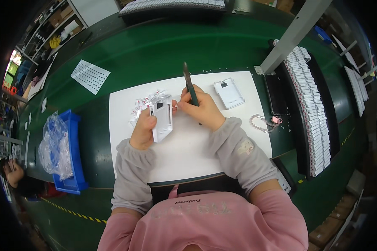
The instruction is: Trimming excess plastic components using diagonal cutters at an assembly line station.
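My left hand (144, 129) grips a white plastic housing (163, 127), tilted up on its edge, with a small dark window near its top. In my right hand (205, 109) is a slim tool with a dark green handle and grey metal end (186, 73), which points away from me. The right fingertips are pinched close to the housing's right side; whether they also hold a small part is too small to tell. Small white and red pieces (143, 103) lie heaped just beyond my left hand. A second white housing (230, 94) lies flat to the right of my right hand.
A white sheet (184, 161) covers the green table. On the left stand a blue bin (76, 154) with plastic bags and a dotted label sheet (90, 77). At right are a bead bracelet (259, 123), a metal post (287, 39) and a black tray of white parts (300, 157).
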Action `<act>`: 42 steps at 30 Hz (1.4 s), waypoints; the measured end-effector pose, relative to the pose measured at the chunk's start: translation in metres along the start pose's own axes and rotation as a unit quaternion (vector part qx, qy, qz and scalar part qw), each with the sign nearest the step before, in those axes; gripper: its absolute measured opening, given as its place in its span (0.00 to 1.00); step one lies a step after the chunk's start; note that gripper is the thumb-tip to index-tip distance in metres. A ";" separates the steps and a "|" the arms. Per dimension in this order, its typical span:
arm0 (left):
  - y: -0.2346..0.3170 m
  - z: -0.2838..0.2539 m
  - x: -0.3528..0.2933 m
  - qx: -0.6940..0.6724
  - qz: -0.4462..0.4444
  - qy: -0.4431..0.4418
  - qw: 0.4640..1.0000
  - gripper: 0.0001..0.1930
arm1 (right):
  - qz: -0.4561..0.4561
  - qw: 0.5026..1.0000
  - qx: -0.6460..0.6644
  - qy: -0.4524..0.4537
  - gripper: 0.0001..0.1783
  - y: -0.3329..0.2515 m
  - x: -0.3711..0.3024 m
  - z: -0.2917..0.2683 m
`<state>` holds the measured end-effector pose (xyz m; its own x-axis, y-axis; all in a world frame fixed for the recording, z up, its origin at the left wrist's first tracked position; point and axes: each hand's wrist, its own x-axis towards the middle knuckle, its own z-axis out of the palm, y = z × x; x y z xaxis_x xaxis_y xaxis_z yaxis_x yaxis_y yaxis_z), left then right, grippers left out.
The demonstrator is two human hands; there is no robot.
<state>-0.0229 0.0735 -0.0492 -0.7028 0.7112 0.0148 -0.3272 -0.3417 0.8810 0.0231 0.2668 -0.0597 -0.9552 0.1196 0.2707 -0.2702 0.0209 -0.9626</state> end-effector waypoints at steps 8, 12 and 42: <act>-0.001 -0.006 0.003 0.026 0.094 0.071 0.993 0.39 | 0.037 0.995 -0.032 -0.082 0.05 -0.013 0.003 0.003; -0.009 -0.004 0.007 0.086 0.087 0.080 0.989 0.37 | 0.019 0.993 0.098 -0.058 0.05 -0.022 -0.007 0.010; -0.019 -0.002 0.007 0.353 0.189 0.089 0.912 0.40 | 0.055 0.998 0.036 0.006 0.06 -0.029 -0.011 0.021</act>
<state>-0.0225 0.0840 -0.0668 -0.7932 0.4917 0.3593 0.4044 -0.0159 0.9145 0.0384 0.2436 -0.0344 -0.9779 0.1302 0.1635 -0.1728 -0.0637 -0.9829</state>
